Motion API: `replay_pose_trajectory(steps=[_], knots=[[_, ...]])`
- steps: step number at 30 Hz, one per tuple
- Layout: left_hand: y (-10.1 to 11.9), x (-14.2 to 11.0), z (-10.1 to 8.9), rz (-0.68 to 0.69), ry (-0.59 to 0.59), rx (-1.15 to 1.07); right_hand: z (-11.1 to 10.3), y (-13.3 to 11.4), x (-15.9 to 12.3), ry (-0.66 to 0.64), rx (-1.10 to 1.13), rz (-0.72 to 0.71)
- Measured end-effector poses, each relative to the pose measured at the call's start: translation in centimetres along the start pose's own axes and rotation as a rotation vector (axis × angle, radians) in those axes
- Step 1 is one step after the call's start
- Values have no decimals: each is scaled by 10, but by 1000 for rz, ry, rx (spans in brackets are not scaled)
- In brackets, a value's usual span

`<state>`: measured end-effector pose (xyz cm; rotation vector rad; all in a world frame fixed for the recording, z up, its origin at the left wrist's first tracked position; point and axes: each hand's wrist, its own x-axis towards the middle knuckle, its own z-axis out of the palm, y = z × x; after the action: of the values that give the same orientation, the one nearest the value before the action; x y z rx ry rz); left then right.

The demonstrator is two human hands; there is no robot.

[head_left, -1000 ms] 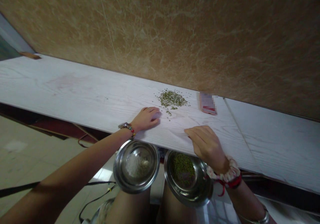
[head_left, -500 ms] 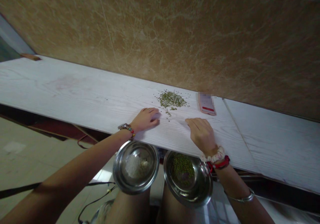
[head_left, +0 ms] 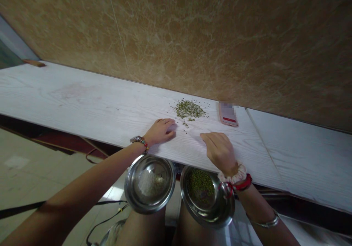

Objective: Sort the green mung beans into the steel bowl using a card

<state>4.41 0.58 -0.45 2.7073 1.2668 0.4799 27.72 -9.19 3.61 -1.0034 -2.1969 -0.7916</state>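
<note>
A small heap of green beans lies on the white wooden tabletop near the wall. My left hand rests on the tabletop just left of the heap, fingers curled together, palm down. My right hand lies on the tabletop below and right of the heap, fingers bent and closed, knuckles up; what is under them is hidden. Two steel bowls sit on my lap under the table edge: the left bowl holds white grains, the right bowl holds green beans.
A pink phone lies flat on the tabletop right of the heap, close to the brown marble wall. A seam crosses the tabletop at the right. Black cables run over the tiled floor at the lower left.
My right hand slid forward from the table edge toward the heap, then drew slightly left and back. My left hand stayed where it was.
</note>
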Motion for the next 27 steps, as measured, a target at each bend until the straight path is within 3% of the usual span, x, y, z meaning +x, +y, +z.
replay_pose_trajectory(steps=[8,16,27], knots=[[2,1,-2,-9,-3,-5,17,29,-1,5,-154,58],[2,1,-2,-8,-4,-20,28,48,-4,102,-115,209],[-1,1,0,-240,61,20,64,63,2,91,9,183]])
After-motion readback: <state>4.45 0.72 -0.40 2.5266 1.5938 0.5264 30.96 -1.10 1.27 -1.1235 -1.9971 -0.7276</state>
